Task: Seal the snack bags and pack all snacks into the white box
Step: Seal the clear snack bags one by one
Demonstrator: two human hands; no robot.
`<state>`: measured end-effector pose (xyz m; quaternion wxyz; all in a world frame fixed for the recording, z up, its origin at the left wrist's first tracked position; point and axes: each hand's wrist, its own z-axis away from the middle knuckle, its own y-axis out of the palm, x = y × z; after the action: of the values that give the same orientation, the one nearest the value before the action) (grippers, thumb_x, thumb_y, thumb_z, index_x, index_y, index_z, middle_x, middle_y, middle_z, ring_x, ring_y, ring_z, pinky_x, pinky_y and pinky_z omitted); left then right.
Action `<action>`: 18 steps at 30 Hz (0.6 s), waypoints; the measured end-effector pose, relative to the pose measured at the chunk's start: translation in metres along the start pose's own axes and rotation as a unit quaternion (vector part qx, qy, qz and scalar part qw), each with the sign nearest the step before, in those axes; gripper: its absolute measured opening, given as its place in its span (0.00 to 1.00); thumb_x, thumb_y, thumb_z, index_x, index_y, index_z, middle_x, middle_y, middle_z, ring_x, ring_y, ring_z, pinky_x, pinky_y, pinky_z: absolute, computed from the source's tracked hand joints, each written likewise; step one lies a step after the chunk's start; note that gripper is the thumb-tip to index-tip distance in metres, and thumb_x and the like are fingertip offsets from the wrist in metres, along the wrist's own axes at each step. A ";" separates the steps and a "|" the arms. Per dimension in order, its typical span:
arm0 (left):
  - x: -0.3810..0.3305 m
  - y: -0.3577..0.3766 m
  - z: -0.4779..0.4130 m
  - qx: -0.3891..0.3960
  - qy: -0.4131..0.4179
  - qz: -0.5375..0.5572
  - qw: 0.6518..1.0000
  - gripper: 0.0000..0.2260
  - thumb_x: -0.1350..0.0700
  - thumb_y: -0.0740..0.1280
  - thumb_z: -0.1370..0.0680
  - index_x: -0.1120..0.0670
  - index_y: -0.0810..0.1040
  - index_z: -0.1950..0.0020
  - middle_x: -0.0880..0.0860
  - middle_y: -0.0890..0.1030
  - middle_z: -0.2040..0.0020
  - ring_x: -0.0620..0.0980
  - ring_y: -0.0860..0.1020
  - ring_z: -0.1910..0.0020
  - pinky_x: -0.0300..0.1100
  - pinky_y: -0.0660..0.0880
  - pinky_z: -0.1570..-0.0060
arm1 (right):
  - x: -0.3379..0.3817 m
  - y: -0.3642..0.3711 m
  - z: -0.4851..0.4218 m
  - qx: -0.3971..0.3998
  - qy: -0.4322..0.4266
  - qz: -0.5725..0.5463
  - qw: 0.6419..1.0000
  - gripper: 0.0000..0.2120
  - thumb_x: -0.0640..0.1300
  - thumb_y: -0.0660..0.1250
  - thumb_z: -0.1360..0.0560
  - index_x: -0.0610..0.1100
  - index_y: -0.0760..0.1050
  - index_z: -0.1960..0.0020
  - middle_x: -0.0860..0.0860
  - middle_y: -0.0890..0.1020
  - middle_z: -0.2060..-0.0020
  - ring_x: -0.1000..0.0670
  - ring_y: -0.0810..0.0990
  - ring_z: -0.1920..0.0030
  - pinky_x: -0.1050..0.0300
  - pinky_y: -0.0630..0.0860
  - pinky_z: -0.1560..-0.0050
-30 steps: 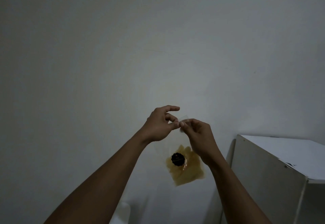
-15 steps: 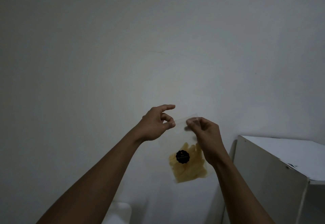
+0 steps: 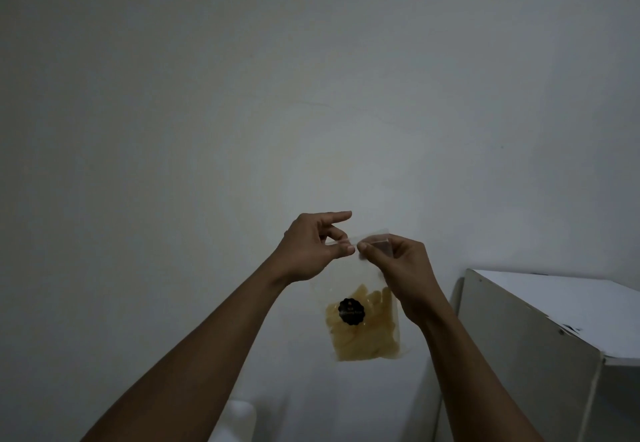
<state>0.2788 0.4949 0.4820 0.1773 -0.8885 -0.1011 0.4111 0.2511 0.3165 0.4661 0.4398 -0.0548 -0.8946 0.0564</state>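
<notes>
Since half a second ago the right hand [image 3: 405, 268] has slid left along the top of the snack bag [image 3: 367, 334], so its thumb now sits just beside the left hand [image 3: 310, 251]; the gap between the two hands has nearly closed. The bag hangs upright in the air between the forearms, clear plastic with yellow chips settled in its lower half and a round black sticker [image 3: 351, 311] on the front. The left fingers [image 3: 346, 250] pinch the top left corner between the thumb and a curled finger, while the forefinger points straight out above it. The right hand's thumb and curled fingers pinch the top edge, and part of them shows through the plastic. Behind everything is a plain pale wall [image 3: 242, 95]. A white cabinet [image 3: 519, 337] stands low on the right, well apart from the bag. A pale rounded shape at the bottom edge is too dim to tell.
</notes>
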 end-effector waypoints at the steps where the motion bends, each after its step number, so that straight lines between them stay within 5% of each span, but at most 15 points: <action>1: 0.000 -0.001 0.001 0.001 0.002 0.007 1.000 0.28 0.56 0.76 0.27 0.48 0.73 0.29 0.43 0.86 0.57 0.34 0.79 0.48 0.37 0.70 0.41 | -0.001 0.000 0.000 0.002 0.001 0.006 1.000 0.04 0.41 0.71 0.24 0.44 0.84 0.57 0.51 0.85 0.62 0.57 0.82 0.59 0.68 0.76 0.61; 3: 0.000 -0.002 0.004 0.006 -0.001 0.029 1.000 0.30 0.57 0.77 0.28 0.49 0.71 0.28 0.45 0.86 0.58 0.32 0.80 0.55 0.32 0.69 0.48 | -0.003 -0.001 -0.001 -0.007 0.001 0.006 1.000 0.04 0.41 0.71 0.24 0.43 0.83 0.56 0.50 0.85 0.61 0.55 0.83 0.57 0.64 0.77 0.56; 6: 0.003 -0.007 0.005 -0.014 -0.029 0.079 0.996 0.32 0.59 0.77 0.28 0.49 0.70 0.27 0.49 0.86 0.56 0.36 0.82 0.53 0.27 0.71 0.52 | -0.005 -0.003 -0.002 -0.044 0.017 -0.027 0.999 0.04 0.41 0.71 0.24 0.40 0.82 0.54 0.48 0.84 0.60 0.56 0.82 0.57 0.64 0.74 0.57; 10: 0.010 -0.008 0.005 -0.052 -0.046 0.131 0.989 0.31 0.60 0.77 0.28 0.46 0.72 0.28 0.51 0.85 0.52 0.41 0.83 0.51 0.37 0.77 0.43 | -0.003 -0.005 -0.003 -0.012 0.054 -0.045 0.997 0.04 0.42 0.73 0.26 0.41 0.83 0.55 0.45 0.85 0.59 0.53 0.82 0.57 0.60 0.73 0.57; 18: 0.009 -0.002 0.008 -0.059 -0.079 0.198 0.975 0.28 0.59 0.77 0.29 0.49 0.74 0.30 0.54 0.86 0.53 0.41 0.84 0.51 0.39 0.73 0.45 | -0.006 0.007 -0.001 -0.052 0.069 -0.070 0.994 0.06 0.43 0.75 0.28 0.41 0.84 0.53 0.46 0.86 0.58 0.52 0.84 0.55 0.55 0.74 0.52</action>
<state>0.2781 0.5014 0.4714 0.0312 -0.8646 0.0389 0.5000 0.2563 0.3223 0.4608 0.5001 -0.0188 -0.8654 -0.0255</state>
